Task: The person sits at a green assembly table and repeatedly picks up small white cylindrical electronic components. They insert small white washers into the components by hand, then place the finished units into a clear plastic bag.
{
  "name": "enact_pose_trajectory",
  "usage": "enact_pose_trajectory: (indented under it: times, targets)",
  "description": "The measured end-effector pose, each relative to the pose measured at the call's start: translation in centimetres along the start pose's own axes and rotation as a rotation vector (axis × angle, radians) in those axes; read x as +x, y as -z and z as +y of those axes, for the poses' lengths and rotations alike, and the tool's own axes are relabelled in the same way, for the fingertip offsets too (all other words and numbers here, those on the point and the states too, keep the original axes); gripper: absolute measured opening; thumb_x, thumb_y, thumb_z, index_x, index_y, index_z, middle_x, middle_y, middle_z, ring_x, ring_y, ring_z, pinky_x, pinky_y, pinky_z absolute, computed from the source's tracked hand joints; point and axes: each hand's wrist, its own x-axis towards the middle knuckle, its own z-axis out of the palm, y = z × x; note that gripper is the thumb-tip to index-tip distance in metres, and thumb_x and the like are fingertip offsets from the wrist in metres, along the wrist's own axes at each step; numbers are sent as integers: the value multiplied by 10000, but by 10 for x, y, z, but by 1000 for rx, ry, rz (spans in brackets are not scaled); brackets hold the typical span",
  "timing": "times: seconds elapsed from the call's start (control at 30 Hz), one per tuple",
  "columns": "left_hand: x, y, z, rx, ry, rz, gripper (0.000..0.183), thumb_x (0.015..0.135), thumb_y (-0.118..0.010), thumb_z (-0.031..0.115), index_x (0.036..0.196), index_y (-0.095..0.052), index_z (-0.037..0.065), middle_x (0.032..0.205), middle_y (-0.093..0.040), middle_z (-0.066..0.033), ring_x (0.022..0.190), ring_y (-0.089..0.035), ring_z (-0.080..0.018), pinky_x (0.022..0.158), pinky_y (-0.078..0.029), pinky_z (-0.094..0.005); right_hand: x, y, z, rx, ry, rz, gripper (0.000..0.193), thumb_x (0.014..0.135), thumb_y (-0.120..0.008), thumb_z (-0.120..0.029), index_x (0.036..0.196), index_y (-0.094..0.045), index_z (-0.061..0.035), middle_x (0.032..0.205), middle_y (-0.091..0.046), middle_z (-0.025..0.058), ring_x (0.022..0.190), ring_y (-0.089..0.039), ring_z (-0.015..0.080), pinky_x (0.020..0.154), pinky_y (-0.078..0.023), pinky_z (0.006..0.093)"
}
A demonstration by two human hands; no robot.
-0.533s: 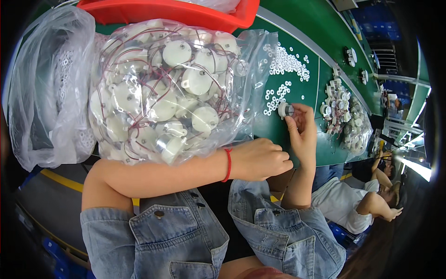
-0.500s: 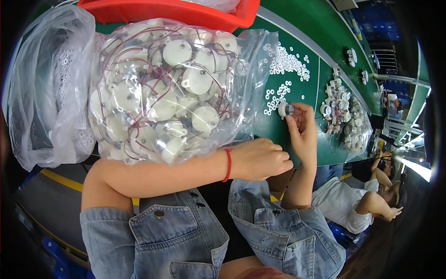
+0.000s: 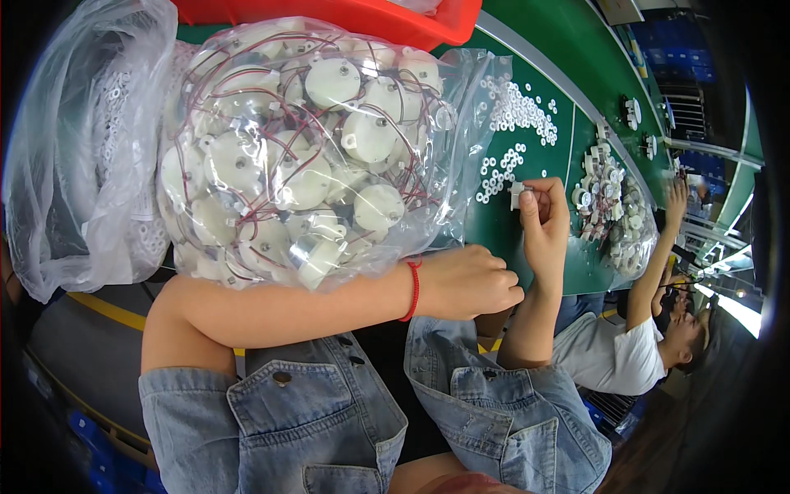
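Note:
My right hand (image 3: 545, 218) pinches a small white motor-like part (image 3: 518, 196) between thumb and fingers, just above the green tabletop. The part is seen nearly edge-on, with a short stub toward the fingers. Near the table's front edge, my left hand (image 3: 477, 282) is curled into a fist, knuckles outward; whatever may lie inside it is hidden. Small white rings (image 3: 498, 173) lie scattered by the right hand, and a larger spread of white rings (image 3: 523, 113) is farther off. Beside my left forearm sits a clear bag of white round motors (image 3: 303, 177) with red and dark wires.
Another clear bag (image 3: 74, 165), holding small white pieces, stands at the far left. A red bin (image 3: 346, 18) is behind the bags. To the right are a pile of wired motors (image 3: 598, 185) and a bagged heap (image 3: 632, 239). A co-worker (image 3: 617, 354) sits beyond with an arm raised.
My right hand has turned the white part, so its silver side no longer shows. My left hand stays curled in place. The co-worker's arm has risen toward the table.

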Motion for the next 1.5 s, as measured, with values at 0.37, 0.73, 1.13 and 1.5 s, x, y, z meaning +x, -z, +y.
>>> enact_pose_trajectory:
  times: [0.37,0.73,1.13,1.5]
  targets:
    - [-1,-5,-1,18,-10,17,106,739,-627,85,776,-530,66,715,-547,-38,726,-623,-195,619,-490,-330,5,-11,2,-18,-8,74,144,958,-626,-136,962,-546,-17,705,-492,-41,595,-360,13,515,-258,198]
    - [-1,-7,-1,47,-22,49,100,729,-627,98,731,-531,70,688,-545,-38,700,-619,-195,590,-485,-329,3,-10,4,-89,81,31,175,937,-643,-93,1020,-525,6,795,-579,18,606,-418,27,515,-318,197]
    - [-2,-6,-1,9,-19,44,95,728,-628,93,730,-538,63,695,-563,-46,702,-626,-203,594,-490,-336,4,-10,0,-165,97,2,168,926,-645,-65,1014,-520,6,796,-592,33,591,-405,30,506,-306,202]
    - [-2,-6,-2,0,-18,42,94,718,-632,85,731,-544,53,707,-577,-62,717,-634,-222,610,-498,-352,10,-3,-12,-387,52,-108,174,938,-613,-102,974,-471,-9,686,-527,86,551,-433,135,497,-334,301]
